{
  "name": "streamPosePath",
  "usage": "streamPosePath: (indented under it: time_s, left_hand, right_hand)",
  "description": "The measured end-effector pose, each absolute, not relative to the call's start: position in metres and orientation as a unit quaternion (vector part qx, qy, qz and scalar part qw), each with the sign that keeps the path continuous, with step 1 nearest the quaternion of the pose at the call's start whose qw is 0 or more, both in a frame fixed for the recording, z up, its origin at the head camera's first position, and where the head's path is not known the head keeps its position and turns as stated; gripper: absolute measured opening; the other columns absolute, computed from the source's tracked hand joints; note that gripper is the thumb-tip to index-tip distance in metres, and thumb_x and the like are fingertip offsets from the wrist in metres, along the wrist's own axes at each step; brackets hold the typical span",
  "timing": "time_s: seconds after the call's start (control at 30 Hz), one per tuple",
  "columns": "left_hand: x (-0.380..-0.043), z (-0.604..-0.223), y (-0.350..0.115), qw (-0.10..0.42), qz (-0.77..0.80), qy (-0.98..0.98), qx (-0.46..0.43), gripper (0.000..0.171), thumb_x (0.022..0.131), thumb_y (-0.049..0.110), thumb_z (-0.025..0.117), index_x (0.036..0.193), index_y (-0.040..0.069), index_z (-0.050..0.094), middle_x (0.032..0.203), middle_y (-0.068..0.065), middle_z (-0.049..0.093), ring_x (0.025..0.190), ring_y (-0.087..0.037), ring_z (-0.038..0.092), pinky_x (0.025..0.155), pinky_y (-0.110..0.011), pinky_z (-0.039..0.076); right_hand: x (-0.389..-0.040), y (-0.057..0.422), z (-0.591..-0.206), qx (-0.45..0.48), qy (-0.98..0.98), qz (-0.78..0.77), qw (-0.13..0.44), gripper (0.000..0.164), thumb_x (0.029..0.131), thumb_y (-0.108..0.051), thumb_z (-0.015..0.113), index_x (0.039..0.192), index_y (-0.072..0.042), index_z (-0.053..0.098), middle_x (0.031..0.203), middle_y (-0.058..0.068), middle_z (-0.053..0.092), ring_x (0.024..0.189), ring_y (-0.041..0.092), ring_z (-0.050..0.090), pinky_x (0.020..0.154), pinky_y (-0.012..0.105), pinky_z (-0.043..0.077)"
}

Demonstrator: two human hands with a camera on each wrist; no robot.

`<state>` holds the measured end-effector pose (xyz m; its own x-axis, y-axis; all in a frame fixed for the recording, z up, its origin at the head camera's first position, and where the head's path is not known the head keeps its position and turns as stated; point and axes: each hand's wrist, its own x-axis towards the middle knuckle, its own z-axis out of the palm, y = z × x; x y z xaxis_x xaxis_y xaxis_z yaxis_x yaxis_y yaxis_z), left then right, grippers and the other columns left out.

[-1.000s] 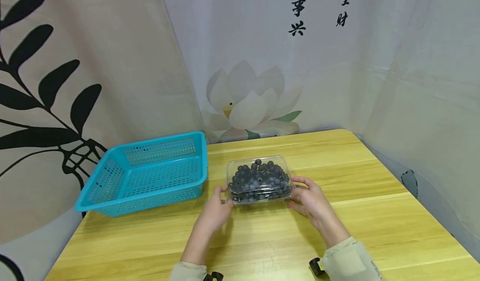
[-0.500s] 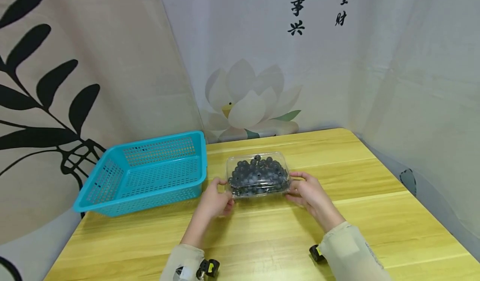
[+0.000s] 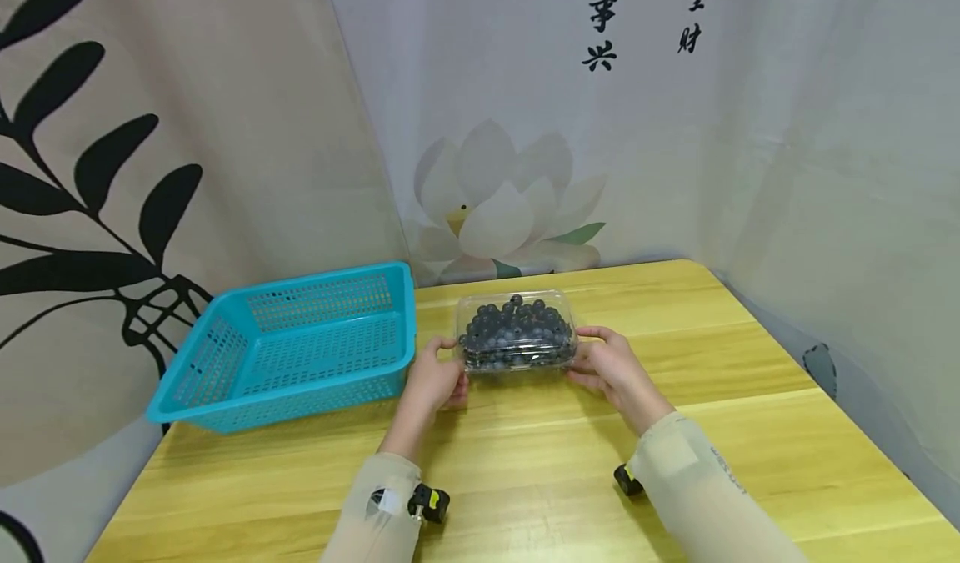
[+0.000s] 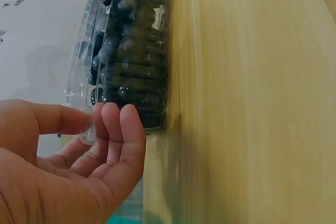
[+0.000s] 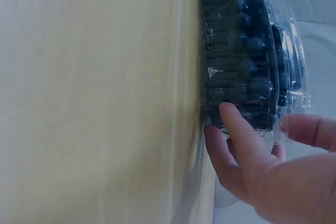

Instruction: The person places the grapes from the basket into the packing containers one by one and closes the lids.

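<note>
A clear plastic clamshell box (image 3: pixel 517 334) full of round blue-black berries (image 4: pixel 126 45) sits level, low over the tabletop in the middle of the head view. My left hand (image 3: pixel 435 379) grips its left end, thumb at the lid's rim and fingertips against the side wall. At the opposite end my right hand (image 3: pixel 615 371) does the same, with its thumb (image 5: pixel 310 129) by the rim and a finger (image 5: pixel 239 129) against the ribbed wall. The lid is closed over the berries.
An empty blue perforated plastic basket (image 3: pixel 322 346) stands at the left, beside the box and left hand. The wooden table (image 3: pixel 540 480) ends at a printed curtain (image 3: pixel 510 129) behind. Each sleeve carries a small black wrist camera (image 3: pixel 429 503).
Both hands have moved the clamshell box a short way back, away from the body towards the curtain. Their hold on its two ends stays much the same. The basket has not moved.
</note>
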<state>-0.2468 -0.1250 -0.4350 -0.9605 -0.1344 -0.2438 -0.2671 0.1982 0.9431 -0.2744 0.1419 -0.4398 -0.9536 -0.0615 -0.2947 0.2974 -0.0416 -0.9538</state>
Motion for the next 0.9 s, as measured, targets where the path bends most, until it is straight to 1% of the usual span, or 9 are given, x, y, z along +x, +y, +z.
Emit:
streamPosePath:
  time_s: [0.2, 0.33, 0.4, 0.47, 0.57, 0.63, 0.77, 0.83, 0.9]
  left_hand:
    - [-0.252, -0.432, -0.123, 0.047, 0.631, 0.764, -0.129, 0.050, 0.104, 0.001, 0.051, 0.153, 0.012, 0.047, 0.075, -0.011, 0.064, 0.054, -0.014, 0.059, 0.056, -0.033, 0.061]
    - [-0.254, -0.435, -0.122, 0.052, 0.644, 0.750, -0.142, 0.053, 0.106, 0.003, 0.050, 0.157, 0.012, 0.040, 0.077, -0.010, 0.064, 0.056, -0.014, 0.060, 0.058, -0.033, 0.062]
    - [-0.255, -0.437, -0.122, 0.054, 0.655, 0.739, -0.149, 0.055, 0.107, 0.005, 0.051, 0.159, 0.009, 0.035, 0.077, -0.008, 0.064, 0.056, -0.014, 0.060, 0.059, -0.034, 0.063]
    - [-0.255, -0.439, -0.123, 0.055, 0.665, 0.728, -0.156, 0.056, 0.106, 0.006, 0.052, 0.158, 0.006, 0.032, 0.077, -0.007, 0.063, 0.057, -0.013, 0.061, 0.061, -0.034, 0.064]
    - [-0.255, -0.440, -0.125, 0.061, 0.672, 0.720, -0.160, 0.051, 0.107, 0.008, 0.052, 0.155, 0.001, 0.035, 0.079, -0.006, 0.064, 0.059, -0.013, 0.062, 0.064, -0.034, 0.065]
    - [-0.255, -0.441, -0.125, 0.065, 0.674, 0.719, -0.158, 0.047, 0.107, 0.009, 0.052, 0.151, -0.001, 0.038, 0.080, -0.007, 0.065, 0.059, -0.013, 0.062, 0.064, -0.033, 0.066]
    - [-0.254, -0.443, -0.126, 0.082, 0.676, 0.716, -0.154, 0.044, 0.107, 0.011, 0.049, 0.148, -0.003, 0.042, 0.084, -0.008, 0.067, 0.060, -0.013, 0.063, 0.066, -0.033, 0.067]
    - [-0.253, -0.444, -0.127, 0.093, 0.680, 0.711, -0.154, 0.046, 0.107, 0.013, 0.048, 0.149, -0.004, 0.043, 0.085, -0.009, 0.068, 0.060, -0.013, 0.065, 0.069, -0.035, 0.068]
    - [-0.252, -0.445, -0.127, 0.106, 0.686, 0.703, -0.155, 0.044, 0.107, 0.015, 0.047, 0.148, -0.005, 0.045, 0.082, -0.008, 0.068, 0.061, -0.013, 0.066, 0.071, -0.036, 0.068]
  right_hand:
    - [-0.283, 0.144, -0.435, 0.073, 0.693, -0.706, 0.123, 0.055, 0.103, -0.003, 0.052, 0.157, 0.002, 0.039, 0.120, 0.017, 0.063, 0.104, 0.026, 0.069, 0.112, 0.053, 0.056]
    - [-0.284, 0.147, -0.437, 0.069, 0.689, -0.709, 0.135, 0.055, 0.105, -0.004, 0.050, 0.159, 0.001, 0.037, 0.131, 0.024, 0.059, 0.119, 0.037, 0.065, 0.115, 0.055, 0.053]
    - [-0.283, 0.148, -0.439, 0.069, 0.686, -0.711, 0.140, 0.055, 0.106, -0.005, 0.049, 0.159, -0.001, 0.037, 0.141, 0.027, 0.054, 0.127, 0.042, 0.062, 0.116, 0.056, 0.052]
    - [-0.283, 0.149, -0.441, 0.065, 0.685, -0.711, 0.144, 0.055, 0.106, -0.005, 0.048, 0.160, -0.003, 0.037, 0.154, 0.029, 0.045, 0.133, 0.045, 0.058, 0.116, 0.056, 0.052]
    - [-0.282, 0.151, -0.443, 0.059, 0.686, -0.710, 0.147, 0.055, 0.107, -0.006, 0.048, 0.161, -0.004, 0.038, 0.163, 0.028, 0.035, 0.137, 0.047, 0.054, 0.116, 0.056, 0.053]
    - [-0.281, 0.153, -0.444, 0.057, 0.688, -0.708, 0.147, 0.053, 0.108, -0.008, 0.049, 0.160, -0.006, 0.039, 0.164, 0.026, 0.033, 0.138, 0.047, 0.053, 0.115, 0.055, 0.054]
    - [-0.280, 0.154, -0.444, 0.056, 0.693, -0.703, 0.146, 0.053, 0.109, -0.009, 0.052, 0.160, -0.006, 0.037, 0.158, 0.027, 0.041, 0.137, 0.048, 0.056, 0.112, 0.054, 0.056]
    - [-0.280, 0.155, -0.443, 0.054, 0.699, -0.697, 0.150, 0.056, 0.109, -0.009, 0.052, 0.160, -0.004, 0.033, 0.155, 0.030, 0.044, 0.135, 0.049, 0.059, 0.108, 0.054, 0.059]
    - [-0.279, 0.155, -0.442, 0.051, 0.708, -0.686, 0.157, 0.057, 0.109, -0.010, 0.051, 0.160, 0.001, 0.029, 0.153, 0.033, 0.046, 0.129, 0.047, 0.064, 0.103, 0.052, 0.062]
